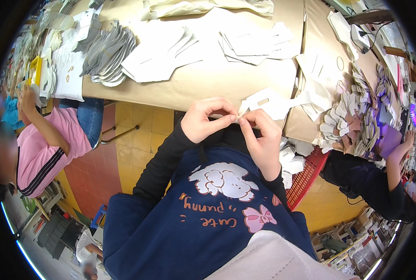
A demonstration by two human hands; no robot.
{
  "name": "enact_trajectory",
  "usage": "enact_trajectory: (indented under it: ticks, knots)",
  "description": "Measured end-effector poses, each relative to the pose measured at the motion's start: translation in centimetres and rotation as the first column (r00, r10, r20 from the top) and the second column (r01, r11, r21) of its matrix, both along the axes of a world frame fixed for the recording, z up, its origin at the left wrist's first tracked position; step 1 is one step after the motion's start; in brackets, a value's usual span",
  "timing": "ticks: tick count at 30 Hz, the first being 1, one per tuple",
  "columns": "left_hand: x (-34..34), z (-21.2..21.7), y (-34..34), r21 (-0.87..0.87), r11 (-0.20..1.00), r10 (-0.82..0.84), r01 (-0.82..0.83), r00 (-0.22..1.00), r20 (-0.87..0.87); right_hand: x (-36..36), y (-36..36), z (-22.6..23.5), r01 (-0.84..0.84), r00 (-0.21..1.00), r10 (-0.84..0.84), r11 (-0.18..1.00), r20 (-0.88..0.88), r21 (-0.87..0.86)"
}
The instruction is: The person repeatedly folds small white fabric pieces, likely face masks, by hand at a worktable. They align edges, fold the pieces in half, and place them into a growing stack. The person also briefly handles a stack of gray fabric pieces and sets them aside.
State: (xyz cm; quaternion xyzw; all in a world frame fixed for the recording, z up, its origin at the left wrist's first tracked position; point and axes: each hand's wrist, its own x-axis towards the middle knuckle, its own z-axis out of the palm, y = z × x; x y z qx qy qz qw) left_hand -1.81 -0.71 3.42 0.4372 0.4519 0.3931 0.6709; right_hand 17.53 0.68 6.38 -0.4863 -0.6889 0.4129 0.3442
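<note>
My left hand (205, 120) and my right hand (263, 140) meet over my lap at the table's front edge. Thumb and forefinger of each are pinched together, tip to tip with the other hand. A small pale bit shows between the fingertips, too small to name. Just beyond my right hand, a white cut piece (274, 106) with a rectangular slot lies at the table edge, and a pale strip runs from it to the right. Further back on the table rest white flat cut pieces (161, 58) and another white stack (254, 44).
Grey layered pieces (107, 53) are heaped at the left of the brown-covered table (208, 77). Piles of pale and brown pieces (352, 116) crowd the right side. A red plastic basket (307, 177) stands beside my right arm. People sit at left (53, 144) and right (371, 179).
</note>
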Motion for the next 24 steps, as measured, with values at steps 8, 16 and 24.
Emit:
enact_trajectory:
  ticks: [8,16,24]
  knots:
    - [1.3,-1.1,0.1,-0.242,0.966,0.137,-0.093,0.976,0.172,0.4,0.0,0.1,0.026,0.998,-0.030,0.996,-0.056,-0.084]
    - [2.0,-0.4,-0.2,-0.133,0.984,0.131,-0.118,0.987,0.096,0.4,0.1,-0.3,0.021,0.998,-0.025,0.998,-0.052,-0.065]
    - [2.2,-1.9,0.2,-0.244,0.964,0.107,-0.107,0.994,-0.014,1.0,-0.6,-1.0,0.077,0.997,-0.075,0.976,0.015,-0.202]
